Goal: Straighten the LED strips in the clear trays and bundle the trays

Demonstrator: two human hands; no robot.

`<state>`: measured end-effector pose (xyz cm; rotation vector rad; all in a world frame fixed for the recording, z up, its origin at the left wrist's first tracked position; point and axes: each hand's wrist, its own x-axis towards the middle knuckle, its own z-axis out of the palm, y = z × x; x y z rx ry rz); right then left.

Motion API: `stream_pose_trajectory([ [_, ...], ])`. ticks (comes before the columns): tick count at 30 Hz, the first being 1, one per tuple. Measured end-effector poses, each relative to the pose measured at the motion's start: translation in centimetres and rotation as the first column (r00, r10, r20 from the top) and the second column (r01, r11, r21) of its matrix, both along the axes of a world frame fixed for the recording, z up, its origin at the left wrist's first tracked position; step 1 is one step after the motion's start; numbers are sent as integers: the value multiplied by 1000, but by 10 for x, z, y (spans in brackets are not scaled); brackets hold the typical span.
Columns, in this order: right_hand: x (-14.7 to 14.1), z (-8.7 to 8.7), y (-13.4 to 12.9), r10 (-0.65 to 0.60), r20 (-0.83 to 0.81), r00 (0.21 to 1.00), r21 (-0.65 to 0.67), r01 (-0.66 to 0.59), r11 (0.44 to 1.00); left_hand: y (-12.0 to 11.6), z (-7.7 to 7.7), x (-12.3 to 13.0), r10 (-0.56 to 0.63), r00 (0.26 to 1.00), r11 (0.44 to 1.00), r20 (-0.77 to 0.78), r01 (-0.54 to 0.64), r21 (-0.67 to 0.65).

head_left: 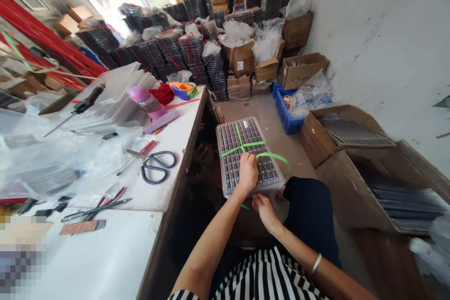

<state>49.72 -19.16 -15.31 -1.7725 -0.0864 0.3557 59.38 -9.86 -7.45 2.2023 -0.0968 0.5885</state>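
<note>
In front of me, low between the workbench and my leg, is a stack of clear plastic trays [231,176] filled with rows of small dark parts. A green strap [253,144] crosses its top, and a loose end curls off to the right. My left hand [248,172] is closed on the strap, pressed down over the top of the stack. At the near edge, my right hand [266,213] has its fingers pressed together against the stack's lower side; what they hold is hidden. A short piece of green strap shows just left of those fingers.
On the white workbench [116,243] to the left lie scissors [155,167], a pink bottle [146,102], pliers and plastic bags. Open cardboard boxes [318,138] and a blue crate [288,119] line the right. Strapped tray stacks [165,54] fill the back.
</note>
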Motion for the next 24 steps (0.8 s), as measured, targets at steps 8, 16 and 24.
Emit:
stream_pose_trajectory([
  [8, -49, 51, -33, 331, 177, 927, -250, -283, 926, 16, 8, -20, -57, 997, 995, 52, 61, -79],
  [16, -54, 62, -46, 501, 49, 864, -293, -467, 834, 15, -3, -27, -17, 1000, 998, 24, 19, -65],
  [24, -82, 67, -75, 545, -82, 834, -241, -548, 801, 11, -7, -15, 28, 999, 998, 14, -27, -50],
])
